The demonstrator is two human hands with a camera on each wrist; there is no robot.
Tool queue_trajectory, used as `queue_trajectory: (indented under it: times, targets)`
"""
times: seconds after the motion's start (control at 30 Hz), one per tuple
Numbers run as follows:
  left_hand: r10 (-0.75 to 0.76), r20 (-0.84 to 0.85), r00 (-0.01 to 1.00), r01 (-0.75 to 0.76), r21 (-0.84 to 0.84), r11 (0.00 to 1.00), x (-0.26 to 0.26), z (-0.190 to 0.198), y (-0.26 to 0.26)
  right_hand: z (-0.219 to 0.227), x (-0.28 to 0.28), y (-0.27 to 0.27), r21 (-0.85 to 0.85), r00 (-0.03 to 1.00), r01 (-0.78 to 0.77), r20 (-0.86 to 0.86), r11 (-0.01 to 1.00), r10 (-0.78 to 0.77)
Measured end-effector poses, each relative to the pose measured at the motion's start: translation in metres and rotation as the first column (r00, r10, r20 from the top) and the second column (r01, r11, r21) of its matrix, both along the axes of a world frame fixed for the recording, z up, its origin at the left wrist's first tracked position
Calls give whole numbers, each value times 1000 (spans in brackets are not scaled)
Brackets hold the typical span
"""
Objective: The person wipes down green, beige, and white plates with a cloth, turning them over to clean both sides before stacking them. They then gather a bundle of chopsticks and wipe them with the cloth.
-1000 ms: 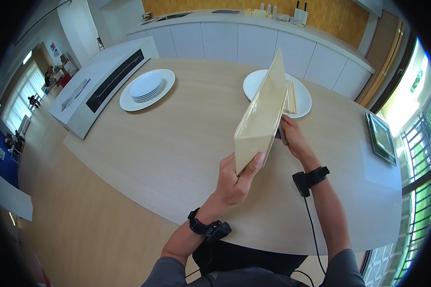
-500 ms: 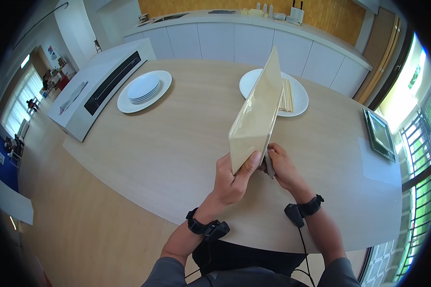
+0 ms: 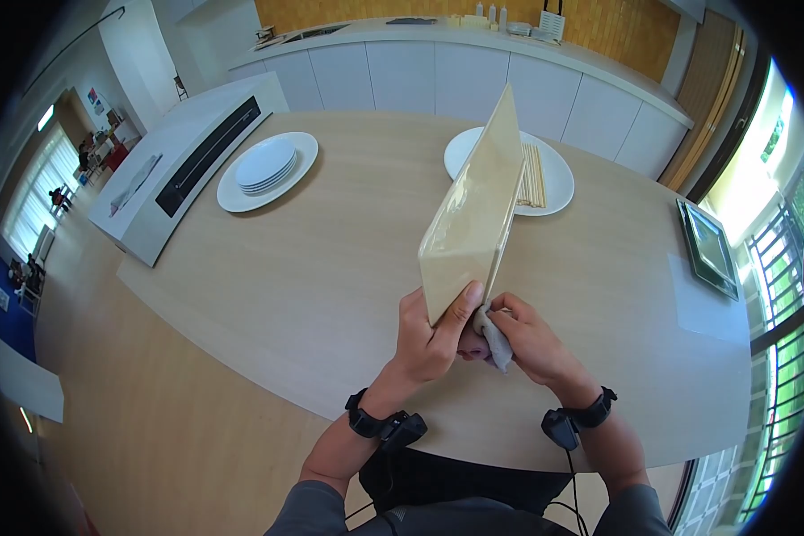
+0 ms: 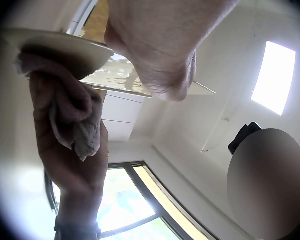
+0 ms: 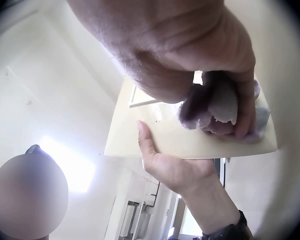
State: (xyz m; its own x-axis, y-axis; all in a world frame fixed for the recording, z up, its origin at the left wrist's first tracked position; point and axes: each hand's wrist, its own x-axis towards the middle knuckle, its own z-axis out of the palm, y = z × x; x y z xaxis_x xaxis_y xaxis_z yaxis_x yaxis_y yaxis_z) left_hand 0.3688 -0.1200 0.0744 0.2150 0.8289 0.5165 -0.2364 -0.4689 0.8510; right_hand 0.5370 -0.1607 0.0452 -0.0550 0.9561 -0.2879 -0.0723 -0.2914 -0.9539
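Observation:
My left hand (image 3: 424, 344) grips the near end of a glossy cream rectangular plate (image 3: 473, 214), tilted up on its edge above the table, thumb on the inner face. On the plate's right side, my right hand (image 3: 531, 344) holds a crumpled cloth (image 3: 493, 339), greyish with a purplish side, close to the near corner. The right wrist view has the cloth (image 5: 222, 107) bunched under my fingers against the plate's underside (image 5: 175, 135), where a raised foot line shows. In the left wrist view the cloth (image 4: 80, 107) lies across my right fingers.
Several small white plates (image 3: 266, 161) are stacked on a larger white plate (image 3: 232, 200) at the far left. Behind the cream plate, chopsticks (image 3: 532, 174) lie on another white plate (image 3: 558, 183). A dark-framed rectangular object (image 3: 710, 250) sits at the right edge. A white cabinet (image 3: 134, 201) borders the left.
My right hand has moved with the cloth from the middle of the plate's right side toward me, down to its near corner. The left hand keeps its grip, with only a slight shift.

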Motion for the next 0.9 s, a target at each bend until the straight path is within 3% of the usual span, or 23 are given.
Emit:
queue_trajectory:
  times: [0.07, 0.2, 0.27, 0.6, 0.67, 0.73, 0.8, 0.83, 0.9]
  targets:
    - [60, -19, 998, -58, 84, 995, 0, -1, 2, 7, -1, -4, -48, 990, 19, -138, 999, -25]
    - [42, -24, 999, -40, 52, 998, -1, -4, 3, 28, -1, -8, -50, 988, -8, -157, 999, 0]
    - [53, -18, 998, -51, 81, 995, 0, -3, 2, 37, -1, -8, 31, 960, 0, -280, 1000, 9]
    - [-48, -13, 999, 48, 3, 999, -5, -8, 5, 77, 3, -6, 237, 980, 59, -198, 970, -11]
    - [-43, -15, 999, 43, 19, 999, -5, -10, 7, 88, 5, -5, 359, 976, 186, -177, 915, -129]
    - [-34, -39, 999, 35, 17, 999, -7, -9, 6, 96, 10, 1, 407, 972, 199, -195, 892, -127]
    - [-28, -63, 998, 29, 16, 999, -6, -8, 6, 102, 11, 8, 604, 912, 395, -166, 692, -375]
    - [-8, -46, 999, 10, 39, 999, -4, -8, 5, 103, 13, 14, 605, 912, 394, -165, 692, -376]
    - [12, -28, 1000, -10, 64, 998, -2, -7, 5, 99, 16, 24, 754, 880, 370, -97, 543, -464]
